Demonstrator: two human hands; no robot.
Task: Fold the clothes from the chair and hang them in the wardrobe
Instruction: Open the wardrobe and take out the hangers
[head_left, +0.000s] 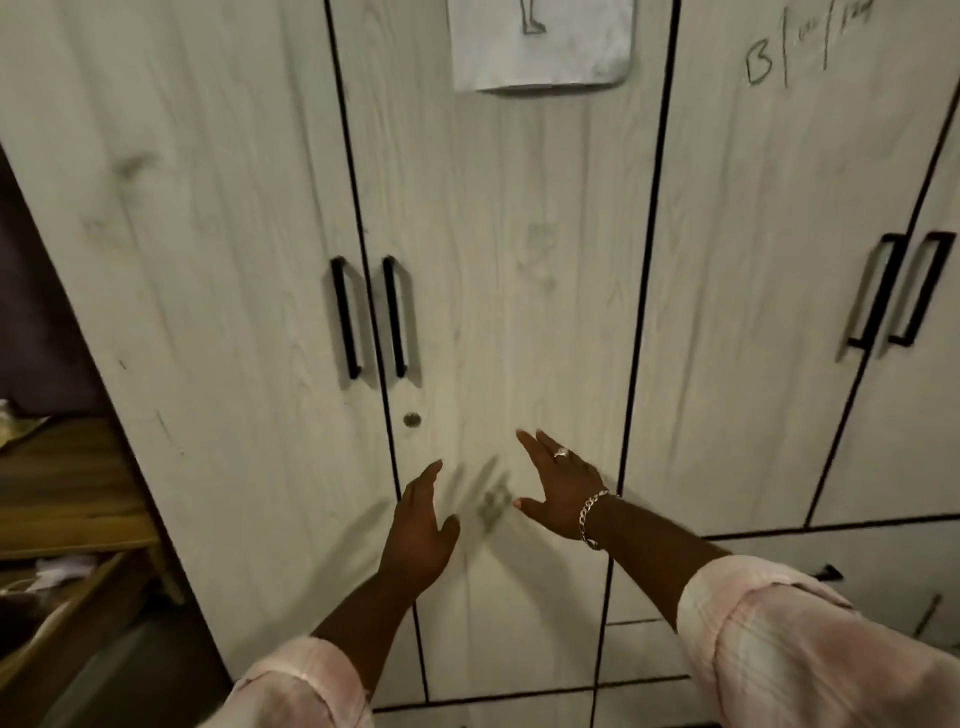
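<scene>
Nearest the camera, two pale pink rolled sleeves (810, 654) frame the bottom of the view, bare forearms reaching forward from them. The left hand (418, 530) is stretched out flat, fingers together and pointing up toward the door, its grip wide and holding nothing. The right hand (558, 491), wearing a ring (561, 452) and a chain bracelet (592, 514), is likewise spread, fingers angled up and to the left, grip wide and empty. Both hands hover just in front of the wardrobe (218, 249), which fills the view straight ahead; whether the fingertips touch the panel cannot be told, though their shadows fall close on it. The wardrobe stands upright, its long axis vertical, its shut doors facing the camera. It is pale whitewashed wood grain, the doors parted by thin dark gaps. Slim black bar handles (395, 317) run vertically in pairs beside the door seams, with a small round lock (412, 420) below the nearer pair. Higher up, a sheet of paper (540, 47) with a sketch is stuck on the middle door, and handwriting (758, 65) marks the door to its right. At far left sits a wooden shelf unit (67, 499).
</scene>
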